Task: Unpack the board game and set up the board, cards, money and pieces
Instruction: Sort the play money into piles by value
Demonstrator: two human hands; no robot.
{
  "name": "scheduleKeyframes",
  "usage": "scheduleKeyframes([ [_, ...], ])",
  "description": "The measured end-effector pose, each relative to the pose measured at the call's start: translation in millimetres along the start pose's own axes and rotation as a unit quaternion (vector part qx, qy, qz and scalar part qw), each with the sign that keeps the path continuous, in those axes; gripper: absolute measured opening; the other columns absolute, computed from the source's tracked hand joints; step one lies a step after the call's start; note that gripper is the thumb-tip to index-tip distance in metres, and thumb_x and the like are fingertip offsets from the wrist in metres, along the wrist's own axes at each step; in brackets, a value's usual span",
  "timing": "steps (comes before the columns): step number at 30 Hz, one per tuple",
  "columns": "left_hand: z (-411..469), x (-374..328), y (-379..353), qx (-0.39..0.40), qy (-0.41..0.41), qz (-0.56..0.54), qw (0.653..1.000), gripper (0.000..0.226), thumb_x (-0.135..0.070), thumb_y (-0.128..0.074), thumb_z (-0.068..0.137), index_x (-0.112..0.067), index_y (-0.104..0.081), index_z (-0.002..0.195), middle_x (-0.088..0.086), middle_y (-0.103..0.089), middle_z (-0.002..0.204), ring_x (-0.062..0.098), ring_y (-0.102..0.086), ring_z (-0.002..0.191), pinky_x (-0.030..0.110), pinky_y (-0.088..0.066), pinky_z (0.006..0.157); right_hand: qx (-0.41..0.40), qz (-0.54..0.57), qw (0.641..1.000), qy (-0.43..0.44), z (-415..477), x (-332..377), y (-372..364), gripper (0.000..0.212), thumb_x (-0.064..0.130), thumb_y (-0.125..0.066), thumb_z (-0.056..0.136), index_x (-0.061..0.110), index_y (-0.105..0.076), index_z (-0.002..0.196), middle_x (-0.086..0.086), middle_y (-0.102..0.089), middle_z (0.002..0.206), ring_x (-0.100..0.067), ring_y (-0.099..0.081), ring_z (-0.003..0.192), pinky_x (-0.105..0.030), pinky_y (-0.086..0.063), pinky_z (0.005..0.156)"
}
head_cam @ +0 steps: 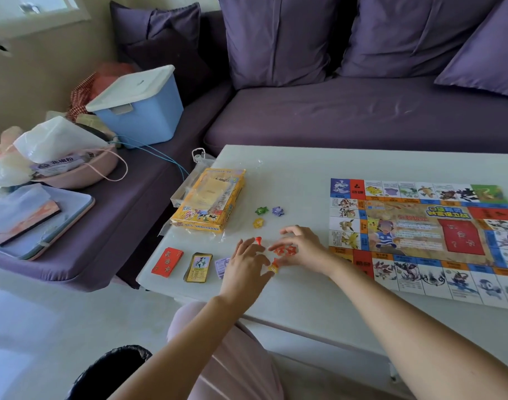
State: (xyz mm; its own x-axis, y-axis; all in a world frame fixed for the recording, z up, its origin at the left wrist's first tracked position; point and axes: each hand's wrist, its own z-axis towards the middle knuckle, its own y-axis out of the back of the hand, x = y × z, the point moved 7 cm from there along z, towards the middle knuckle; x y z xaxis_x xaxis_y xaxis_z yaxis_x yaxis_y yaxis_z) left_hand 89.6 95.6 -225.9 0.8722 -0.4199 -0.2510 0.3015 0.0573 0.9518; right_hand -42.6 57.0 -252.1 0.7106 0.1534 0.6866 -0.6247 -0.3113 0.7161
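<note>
— Where are the loose pieces?

— On the table (290, 174), in the gap between the two hands; the red pieces (286, 250) lie under the right hand (301, 246), the orange piece (274, 268) at the left hand's (245, 262) fingertips, the red pawn (258, 240) just beyond them.

— Is either hand holding anything?

— The left hand has its fingers nearly straight and grips nothing; the right hand arches over the red pieces, and I cannot tell whether it pinches one.

— And the rest?

— The green piece (261, 210), purple piece (277, 211) and yellow piece (258, 222) sit further from the person; the red cards (167, 261), card deck (198, 267) and money (222, 265) are to the left.

— So which hand goes to the board (420, 232)?

— The right, I'd judge; the board lies flat to the right, its long axis along the table, well nearer that hand.
</note>
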Motion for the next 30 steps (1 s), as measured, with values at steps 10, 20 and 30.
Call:
scheduleKeyframes([
  [10,-24,-9,-9,-0.087,-0.09,0.012,0.992,0.029,-0.011,-0.065,0.069,-0.022,-0.072,0.095,-0.006,-0.065,0.093,0.014,-0.047,0.095,0.027,-0.031,0.089,-0.127,0.025,0.991,-0.045,8,-9,8,0.023,0.022,-0.077,0.077,0.027,-0.073,0.099,0.0,-0.051,0.128,-0.018,-0.043,0.123,-0.029,-0.034,0.104],
  [20,-14,-24,-10,0.036,-0.145,0.115,0.982,0.04,-0.028,-0.037,0.085,-0.02,-0.074,0.098,-0.01,-0.072,0.101,0.019,-0.064,0.109,0.047,-0.03,0.105,-0.168,-0.003,0.986,-0.002,9,-15,7,0.036,-0.002,-0.048,0.092,0.019,-0.074,0.105,-0.002,-0.059,0.118,-0.02,-0.047,0.114,-0.036,-0.04,0.1],
  [30,-12,1,13,0.0,-0.132,0.022,0.991,0.039,-0.008,-0.04,0.076,-0.025,-0.074,0.074,-0.004,-0.072,0.093,0.022,-0.064,0.107,0.058,-0.023,0.104,-0.166,-0.007,0.986,0.004,9,-17,5,0.024,0.006,-0.053,0.088,0.019,-0.073,0.092,0.001,-0.06,0.108,-0.02,-0.048,0.11,-0.036,-0.038,0.097],
])
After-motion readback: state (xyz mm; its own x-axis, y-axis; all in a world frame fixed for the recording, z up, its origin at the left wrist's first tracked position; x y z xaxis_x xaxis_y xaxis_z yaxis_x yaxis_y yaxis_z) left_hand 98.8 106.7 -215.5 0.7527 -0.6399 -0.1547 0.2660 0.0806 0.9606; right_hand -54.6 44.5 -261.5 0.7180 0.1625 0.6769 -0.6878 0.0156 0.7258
